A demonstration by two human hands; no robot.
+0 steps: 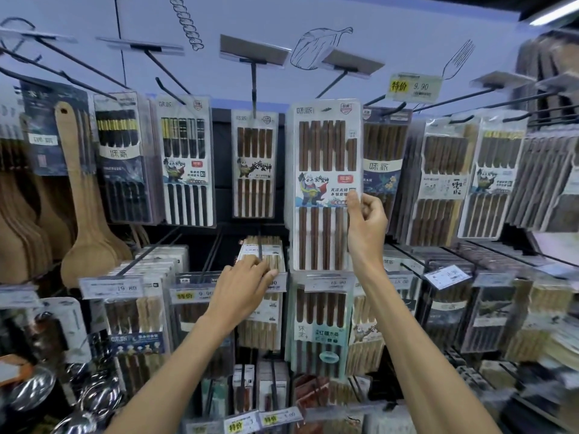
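1. The right hand pinches the right edge of a dark chopstick pack, thumb on the printed front and the other fingers curled behind.
2. That pack is upright and raised in front of the upper row of the display rack, near its middle, between a smaller brown pack on its peg and a blue-labelled pack.
3. The left hand is released, its fingers laid nearly straight across the tops of the pale bamboo packs on a lower-row peg, just left of the raised pack's bottom edge.
4. Directly under the raised pack hangs a teal-labelled pack.
5. A white price label reading 19.80 sits on the lower row, left of the left hand.
6. Wooden spatulas hang at the rack's left edge.
7. A yellow price tag marked 9.90 sits toward the upper right corner.
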